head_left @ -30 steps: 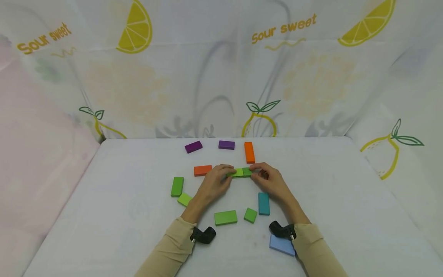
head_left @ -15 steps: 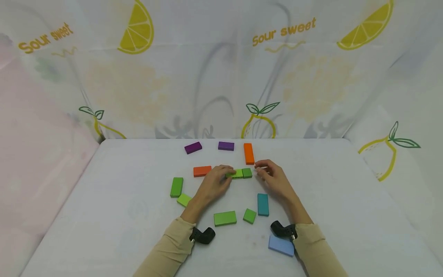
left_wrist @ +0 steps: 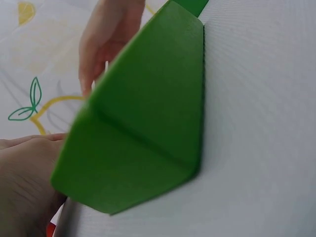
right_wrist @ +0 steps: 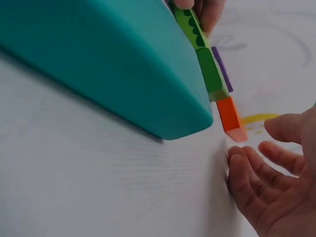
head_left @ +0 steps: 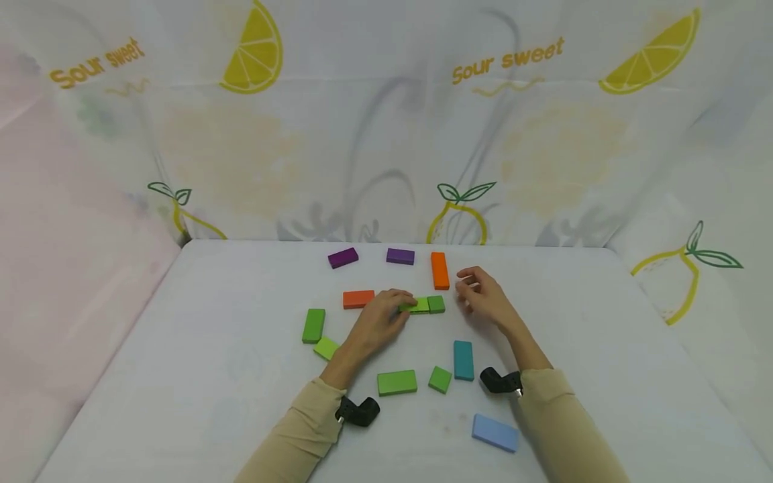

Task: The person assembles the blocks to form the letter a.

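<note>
1. Head view: the left hand (head_left: 379,323) is pinching the left end of a light-green block (head_left: 423,306), thumb on the near side and fingers over it, while the block is lying on the white table (head_left: 199,376).
2. Head view: a small green block (head_left: 436,304) is touching that block end to end, just right of the left grip and between the two hands.
3. Head view: the right hand (head_left: 488,298) is hovering farther right, its fingers loosely bent, a gap showing before the thumb, and it is holding nothing. An orange block (head_left: 440,271) is lying just left of its fingertips.
4. Head view: a violet block (head_left: 400,256) and a purple block (head_left: 343,257) are lying beyond the left grip, and a red-orange block (head_left: 359,299) is sitting just left of it.
5. Head view: a blue block (head_left: 495,433) is lying well nearer the person than the right hand.
6. Left wrist view: a wide green block (left_wrist: 143,108) is filling the middle, hiding the left fingertips, so their hold cannot be told here.
7. Right wrist view: a teal block (right_wrist: 113,64) is looming left of the right hand, whose curved fingers are enclosing nothing; beyond, left fingertips are gripping the light-green block.
</note>
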`<move>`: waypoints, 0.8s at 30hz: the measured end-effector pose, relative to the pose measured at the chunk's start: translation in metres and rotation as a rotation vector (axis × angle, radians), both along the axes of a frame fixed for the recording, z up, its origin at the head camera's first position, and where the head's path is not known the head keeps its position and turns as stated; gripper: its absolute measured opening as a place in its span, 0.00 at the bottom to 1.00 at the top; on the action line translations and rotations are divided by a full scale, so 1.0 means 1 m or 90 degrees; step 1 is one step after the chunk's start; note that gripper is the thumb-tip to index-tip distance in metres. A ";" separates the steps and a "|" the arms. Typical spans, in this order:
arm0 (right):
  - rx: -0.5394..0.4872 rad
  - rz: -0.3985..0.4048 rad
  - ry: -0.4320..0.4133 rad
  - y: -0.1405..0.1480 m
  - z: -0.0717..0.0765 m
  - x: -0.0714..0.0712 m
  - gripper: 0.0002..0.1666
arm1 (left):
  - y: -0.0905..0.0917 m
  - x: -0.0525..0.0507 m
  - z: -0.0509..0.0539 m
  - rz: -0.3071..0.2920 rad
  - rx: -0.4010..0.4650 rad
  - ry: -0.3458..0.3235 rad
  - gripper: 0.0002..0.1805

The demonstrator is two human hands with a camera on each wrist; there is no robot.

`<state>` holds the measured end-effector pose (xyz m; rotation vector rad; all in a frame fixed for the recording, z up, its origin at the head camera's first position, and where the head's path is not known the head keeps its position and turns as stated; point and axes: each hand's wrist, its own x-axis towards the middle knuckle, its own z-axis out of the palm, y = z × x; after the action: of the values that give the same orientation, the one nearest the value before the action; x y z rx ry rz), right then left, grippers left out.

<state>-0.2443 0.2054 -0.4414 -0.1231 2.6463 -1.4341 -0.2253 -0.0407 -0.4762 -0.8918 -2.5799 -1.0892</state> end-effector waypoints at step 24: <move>0.356 0.061 -0.122 -0.035 0.026 -0.066 0.43 | 0.000 0.000 0.001 0.002 -0.009 -0.006 0.13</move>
<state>-0.3102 0.1701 -0.4150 -0.0510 2.7164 -0.6035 -0.2257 -0.0407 -0.4749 -0.8873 -2.5994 -1.0779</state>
